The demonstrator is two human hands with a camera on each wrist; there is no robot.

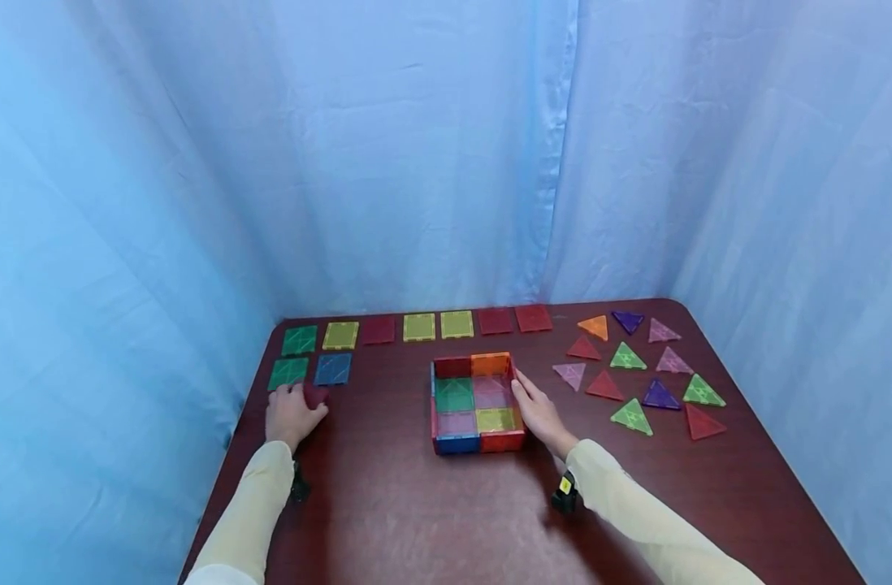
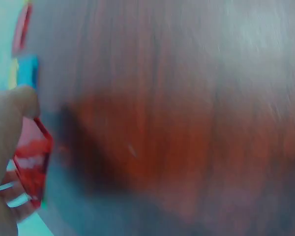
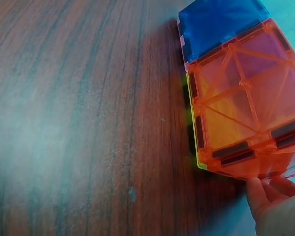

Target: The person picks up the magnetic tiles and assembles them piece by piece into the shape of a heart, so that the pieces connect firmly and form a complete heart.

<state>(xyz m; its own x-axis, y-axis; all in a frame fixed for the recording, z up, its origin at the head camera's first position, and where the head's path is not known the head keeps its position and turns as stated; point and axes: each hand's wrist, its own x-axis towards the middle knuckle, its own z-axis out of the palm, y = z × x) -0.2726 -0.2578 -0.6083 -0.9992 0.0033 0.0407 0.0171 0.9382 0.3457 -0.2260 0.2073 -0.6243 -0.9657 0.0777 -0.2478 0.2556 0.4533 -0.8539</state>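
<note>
My left hand (image 1: 291, 416) pinches a red square magnetic tile (image 2: 33, 155) between thumb and fingers, at the left of the table. Just beyond that hand lie a green square tile (image 1: 288, 371) and a blue square tile (image 1: 333, 369). An open-topped box of magnetic tiles (image 1: 458, 444) stands mid-table, its floor made of green, pink and yellow squares. My right hand (image 1: 539, 413) rests its fingers against the box's right wall. In the right wrist view, the box's orange wall tile (image 3: 246, 93) stands beside a blue one (image 3: 221, 27), with fingertips right at the lower corner.
Along the back edge runs a row of square tiles, including a yellow tile (image 1: 420, 327) and a red tile (image 1: 534, 318). Several triangle tiles lie spread on the right, among them a purple triangle (image 1: 661, 395). A blue curtain (image 1: 417, 162) surrounds the table (image 1: 402, 504).
</note>
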